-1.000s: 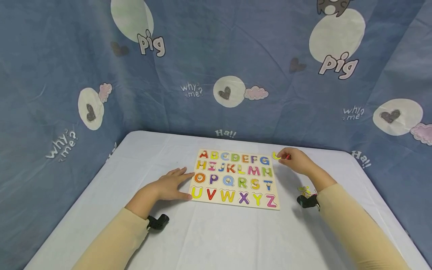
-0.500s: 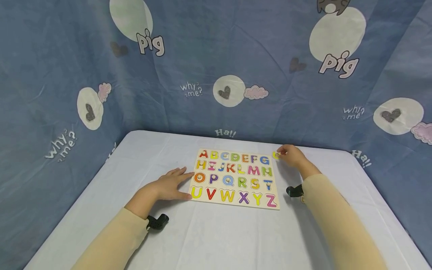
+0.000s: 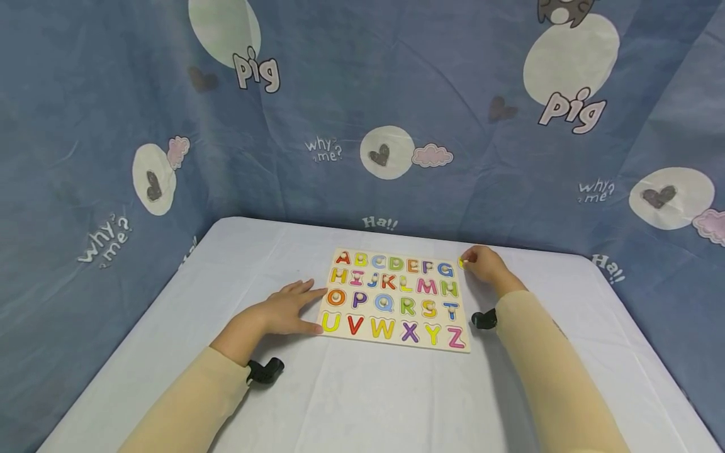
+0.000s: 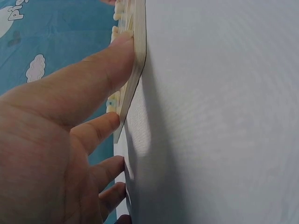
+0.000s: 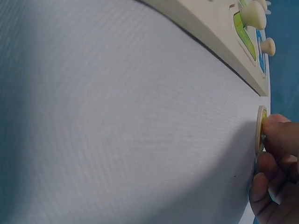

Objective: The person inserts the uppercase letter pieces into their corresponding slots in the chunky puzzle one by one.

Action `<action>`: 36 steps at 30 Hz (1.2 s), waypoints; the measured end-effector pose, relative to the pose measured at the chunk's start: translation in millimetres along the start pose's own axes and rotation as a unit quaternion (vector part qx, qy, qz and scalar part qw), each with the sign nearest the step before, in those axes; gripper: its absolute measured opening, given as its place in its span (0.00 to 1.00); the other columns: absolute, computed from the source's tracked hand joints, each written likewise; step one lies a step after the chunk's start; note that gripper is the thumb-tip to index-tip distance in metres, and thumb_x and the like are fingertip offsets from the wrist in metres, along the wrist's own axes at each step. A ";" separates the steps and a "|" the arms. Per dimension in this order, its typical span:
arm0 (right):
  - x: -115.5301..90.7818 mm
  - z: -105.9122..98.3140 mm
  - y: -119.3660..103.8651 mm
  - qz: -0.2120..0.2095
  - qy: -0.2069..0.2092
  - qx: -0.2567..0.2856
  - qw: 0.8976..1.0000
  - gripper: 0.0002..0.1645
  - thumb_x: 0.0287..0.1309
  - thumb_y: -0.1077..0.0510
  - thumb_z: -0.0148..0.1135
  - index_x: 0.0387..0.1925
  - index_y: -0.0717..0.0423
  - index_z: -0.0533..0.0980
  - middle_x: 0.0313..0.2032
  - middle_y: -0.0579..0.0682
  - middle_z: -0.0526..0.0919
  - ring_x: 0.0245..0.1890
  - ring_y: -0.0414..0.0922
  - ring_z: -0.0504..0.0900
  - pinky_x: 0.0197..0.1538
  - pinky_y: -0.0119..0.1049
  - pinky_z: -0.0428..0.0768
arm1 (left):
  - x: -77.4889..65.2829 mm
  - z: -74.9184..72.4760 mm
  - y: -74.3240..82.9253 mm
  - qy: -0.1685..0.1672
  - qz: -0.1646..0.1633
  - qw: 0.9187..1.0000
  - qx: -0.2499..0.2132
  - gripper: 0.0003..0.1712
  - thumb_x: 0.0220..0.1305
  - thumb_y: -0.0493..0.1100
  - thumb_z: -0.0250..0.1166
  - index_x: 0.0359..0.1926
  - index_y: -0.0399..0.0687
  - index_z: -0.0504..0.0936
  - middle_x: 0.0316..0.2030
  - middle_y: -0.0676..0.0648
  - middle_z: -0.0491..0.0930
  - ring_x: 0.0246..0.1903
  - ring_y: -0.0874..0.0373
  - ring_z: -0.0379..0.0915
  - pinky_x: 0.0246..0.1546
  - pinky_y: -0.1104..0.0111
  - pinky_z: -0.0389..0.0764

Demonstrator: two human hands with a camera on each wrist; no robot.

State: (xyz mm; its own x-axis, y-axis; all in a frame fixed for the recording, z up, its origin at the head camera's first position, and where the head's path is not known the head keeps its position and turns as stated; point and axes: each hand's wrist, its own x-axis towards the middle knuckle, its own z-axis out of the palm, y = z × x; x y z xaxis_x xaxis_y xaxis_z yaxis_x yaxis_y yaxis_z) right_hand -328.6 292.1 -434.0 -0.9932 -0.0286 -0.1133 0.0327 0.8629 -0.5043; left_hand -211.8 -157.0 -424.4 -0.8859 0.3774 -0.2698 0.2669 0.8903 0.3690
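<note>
A wooden alphabet puzzle board [image 3: 396, 318] lies on the white table. Knobbed letters fill its upper rows, while the U to Z row at the front shows no knobs. My left hand [image 3: 286, 311] lies at the board's left side, fingers spread, with thumb [image 4: 105, 65] and a fingertip touching its edge. Just off the board's far right corner, my right hand [image 3: 486, 264] pinches a yellow letter piece [image 5: 264, 116], which looked like a U earlier. Most of that piece is hidden by the fingers in the head view.
The white table [image 3: 368, 396] extends around the board, with a blue printed curtain [image 3: 317, 207] behind and beside it. Black wrist cameras sit on the left wrist [image 3: 266, 371] and the right wrist [image 3: 483, 319]. The right sleeve [image 3: 549, 358] covers part of the table's right side.
My right hand has shifted slightly left onto the yellow letter piece. The red piece it held earlier is out of sight, and the right sleeve now hides the loose pieces. The left hand stays put.
</note>
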 end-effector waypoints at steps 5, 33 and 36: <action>-1.5 -0.8 -1.9 0.004 -0.010 -0.011 1.000 0.07 0.69 0.62 0.60 0.43 0.63 0.77 0.41 0.58 0.77 0.44 0.54 0.73 0.51 0.48 0.74 | 0.3 0.2 -1.1 0.002 0.002 1.000 -0.002 0.52 0.54 0.65 0.72 0.76 0.56 0.63 0.77 0.38 0.51 0.76 0.36 0.40 0.68 0.33 0.49; -71.2 -30.4 -61.8 -0.120 -0.024 0.009 0.992 0.09 0.70 0.57 0.60 0.46 0.58 0.79 0.41 0.54 0.79 0.39 0.49 0.75 0.40 0.40 0.78 | 1.1 0.8 -2.7 -0.003 0.001 1.000 0.001 0.53 0.54 0.65 0.72 0.76 0.57 0.62 0.77 0.38 0.50 0.76 0.35 0.40 0.68 0.33 0.48; -80.2 -24.4 -76.5 -0.138 -0.029 0.011 0.990 0.08 0.69 0.58 0.61 0.45 0.57 0.80 0.39 0.51 0.79 0.37 0.48 0.74 0.39 0.39 0.77 | 0.6 0.5 -1.6 -0.004 0.003 1.000 0.002 0.53 0.54 0.65 0.72 0.76 0.57 0.62 0.77 0.38 0.50 0.76 0.35 0.40 0.68 0.33 0.48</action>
State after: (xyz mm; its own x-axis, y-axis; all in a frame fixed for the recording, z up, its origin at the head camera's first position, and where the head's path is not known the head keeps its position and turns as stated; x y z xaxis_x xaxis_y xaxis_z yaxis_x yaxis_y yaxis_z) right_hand -254.3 240.7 -365.5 -0.9563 -0.2918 -0.0165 -0.2367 0.8066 -0.5416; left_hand -212.5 -158.1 -425.6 -0.8815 0.3839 -0.2748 0.2728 0.8892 0.3673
